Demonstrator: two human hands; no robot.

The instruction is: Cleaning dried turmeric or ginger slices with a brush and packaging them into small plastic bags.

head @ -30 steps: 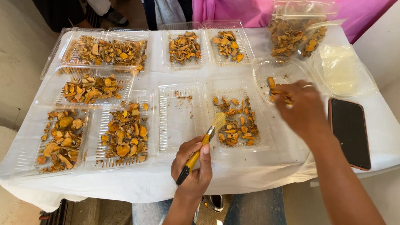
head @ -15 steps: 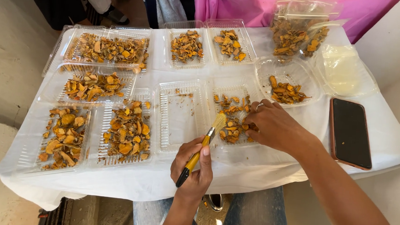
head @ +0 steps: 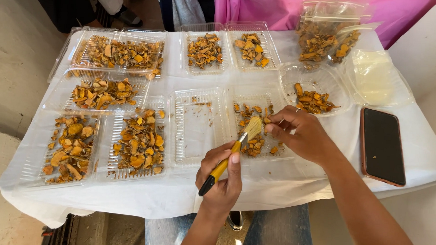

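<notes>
My left hand (head: 221, 176) grips a yellow-handled brush (head: 231, 154) whose pale bristles reach up over a clear plastic tray (head: 285, 153) of orange-brown dried root pieces (head: 250, 144). My right hand (head: 299, 133) hovers over the same tray with fingertips pinched on a small piece right next to the bristles. To the left of it lies a nearly bare clear tray (head: 198, 128) with a few crumbs.
Several more clear trays of dried pieces (head: 139, 141) fill the white-covered table (head: 164, 199). A round bowl (head: 334, 89) with pieces, a plastic bag of pieces (head: 326, 36) and a dark phone (head: 383, 145) lie on the right. A pink cloth (head: 283, 6) hangs behind.
My right hand came back from the round bowl to the tray and lifted a piece toward the brush. My left hand shifted the brush right and up to meet it.
</notes>
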